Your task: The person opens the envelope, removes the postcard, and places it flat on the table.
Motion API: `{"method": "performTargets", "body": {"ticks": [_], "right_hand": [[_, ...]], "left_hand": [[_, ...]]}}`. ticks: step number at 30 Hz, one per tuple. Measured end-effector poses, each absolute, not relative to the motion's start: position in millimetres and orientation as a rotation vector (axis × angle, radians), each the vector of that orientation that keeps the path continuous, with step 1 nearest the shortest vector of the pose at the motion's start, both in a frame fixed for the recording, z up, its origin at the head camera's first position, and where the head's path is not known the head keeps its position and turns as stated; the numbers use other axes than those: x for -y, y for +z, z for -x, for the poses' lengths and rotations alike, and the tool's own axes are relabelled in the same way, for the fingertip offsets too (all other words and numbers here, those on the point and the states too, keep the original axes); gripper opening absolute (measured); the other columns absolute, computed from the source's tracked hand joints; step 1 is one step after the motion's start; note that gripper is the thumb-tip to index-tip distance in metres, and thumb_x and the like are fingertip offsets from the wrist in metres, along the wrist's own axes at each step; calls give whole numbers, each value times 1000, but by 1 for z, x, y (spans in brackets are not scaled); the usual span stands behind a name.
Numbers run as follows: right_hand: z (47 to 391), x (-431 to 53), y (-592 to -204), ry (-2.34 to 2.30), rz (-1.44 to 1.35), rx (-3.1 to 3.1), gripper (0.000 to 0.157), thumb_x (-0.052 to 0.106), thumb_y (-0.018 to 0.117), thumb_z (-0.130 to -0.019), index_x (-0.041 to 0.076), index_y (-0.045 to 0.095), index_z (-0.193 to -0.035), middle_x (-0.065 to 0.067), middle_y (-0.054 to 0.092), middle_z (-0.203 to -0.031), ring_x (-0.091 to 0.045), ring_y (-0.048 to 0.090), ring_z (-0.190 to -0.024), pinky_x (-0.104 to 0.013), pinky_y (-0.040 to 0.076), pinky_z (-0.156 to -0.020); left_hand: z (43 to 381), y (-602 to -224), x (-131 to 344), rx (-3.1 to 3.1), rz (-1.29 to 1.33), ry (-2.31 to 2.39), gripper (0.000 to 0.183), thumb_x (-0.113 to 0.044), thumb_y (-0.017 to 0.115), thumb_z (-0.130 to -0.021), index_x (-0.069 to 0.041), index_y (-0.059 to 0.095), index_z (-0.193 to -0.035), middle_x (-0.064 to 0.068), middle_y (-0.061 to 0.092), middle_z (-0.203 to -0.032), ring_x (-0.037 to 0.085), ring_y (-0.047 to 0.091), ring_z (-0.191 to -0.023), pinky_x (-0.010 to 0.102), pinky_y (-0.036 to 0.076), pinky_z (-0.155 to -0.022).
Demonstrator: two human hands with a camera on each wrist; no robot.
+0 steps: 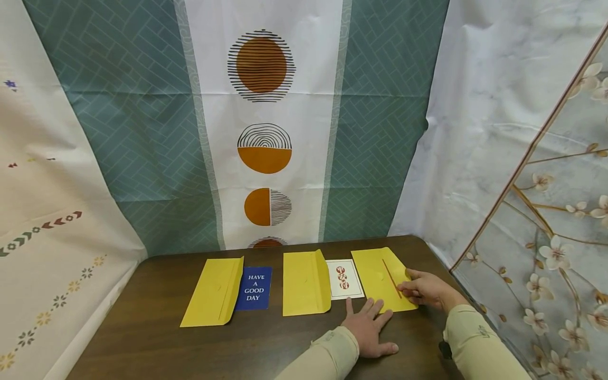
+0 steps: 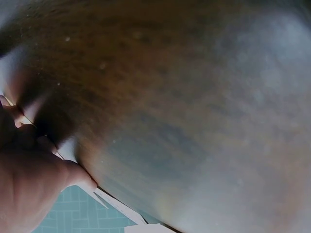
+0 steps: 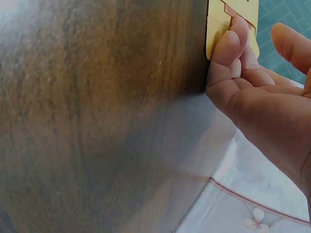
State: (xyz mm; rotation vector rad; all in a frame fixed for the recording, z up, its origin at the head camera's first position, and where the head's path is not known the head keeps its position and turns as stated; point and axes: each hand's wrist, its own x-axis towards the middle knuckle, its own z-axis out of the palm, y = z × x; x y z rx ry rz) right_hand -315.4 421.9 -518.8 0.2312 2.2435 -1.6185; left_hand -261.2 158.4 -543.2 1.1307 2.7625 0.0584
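My right hand [image 1: 431, 290] is at the right-hand yellow envelope [image 1: 372, 274], its fingers touching a thin red edge [image 1: 390, 277] that slants across the envelope by its raised flap. In the right wrist view the fingers [image 3: 226, 48] meet the end of the yellow envelope [image 3: 218, 24], while another digit stands apart from them. The left hand [image 1: 368, 330] lies spread on the table, its fingertips close below the same envelope and the white card [image 1: 344, 279] with red characters. Only its thumb side [image 2: 75, 174] shows clearly in the left wrist view.
The brown table [image 1: 237, 348] also bears a middle yellow envelope [image 1: 301, 285], a left yellow envelope [image 1: 209, 295] and a blue card [image 1: 254, 287] reading HAVE A GOOD DAY. Patterned curtains [image 1: 263, 184] hang close along the table's back and sides.
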Motion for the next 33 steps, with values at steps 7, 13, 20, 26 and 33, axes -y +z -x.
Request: {"method": "performTargets", "body": {"ticks": [7, 13, 20, 26, 33], "right_hand": [[315, -425, -519, -1640, -191, -2194, 84, 17, 61, -109, -13, 7, -166, -2, 78, -120, -12, 69, -106, -41, 53, -103], [315, -427, -527, -1598, -156, -2247, 87, 23, 66, -107, -12, 12, -166, -6, 75, -123, -13, 70, -108, -40, 52, -106], [313, -423, -530, -1536, -130, -2383, 82, 22, 71, -103, -8, 27, -165, -9, 73, -112, -16, 68, -94, -32, 57, -83], [308, -418, -536, -1539, -268, -2441, 77, 21, 78, -98, -3, 40, -162, 1, 71, -84, -12, 63, -72, -28, 53, -66], [309, -417, -540, -1670, -301, -2345, 79, 15, 76, -100, -3, 34, -165, 3, 73, -77, -7, 64, -66, -20, 53, -60]], "left_hand": [[264, -549, -161, -2762, -1127, 55, 79, -84, 43, -98, -48, 29, -167, -16, 21, -178, 9, 22, -166, 67, 25, -128], [261, -541, -159, -2743, -1124, 86, 79, -82, 46, -98, -45, 32, -166, -16, 23, -178, 10, 23, -166, 67, 24, -128], [262, -538, -159, -2721, -1116, 96, 77, -80, 46, -99, -45, 32, -167, -15, 23, -178, 11, 21, -166, 67, 23, -129], [260, -544, -162, -2725, -1105, 30, 78, -83, 40, -99, -50, 25, -167, -18, 16, -179, 10, 18, -167, 65, 23, -130], [265, -557, -166, -2772, -1107, -18, 84, -86, 37, -97, -46, 22, -169, -18, 16, -179, 10, 18, -167, 64, 23, -130]]}}
